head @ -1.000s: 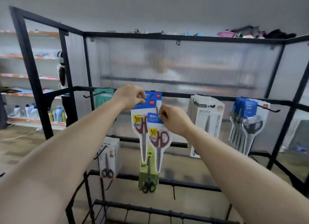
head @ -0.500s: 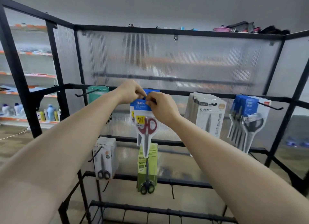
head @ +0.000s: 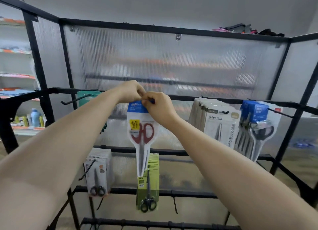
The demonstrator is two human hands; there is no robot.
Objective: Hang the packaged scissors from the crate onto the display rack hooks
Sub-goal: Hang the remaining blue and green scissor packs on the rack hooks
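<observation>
At frame centre, the left hand (head: 131, 92) and right hand (head: 160, 108) each have a pinching grip on the blue top of the red scissors pack (head: 142, 135), beside the rack rail (head: 185, 98).

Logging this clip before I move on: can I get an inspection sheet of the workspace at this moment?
Surface: black rack, one bare hook at left.
Job's things: red scissors pack hangs upright at the upper rail; its hook hidden by hands; crate not seen.
Clutter: beige packs, blue packs, green packs already hung.
Grippers: left hand and right hand pinch the pack's blue top.
Cables: nothing seen.
Surroundings: shop shelves at left.
</observation>
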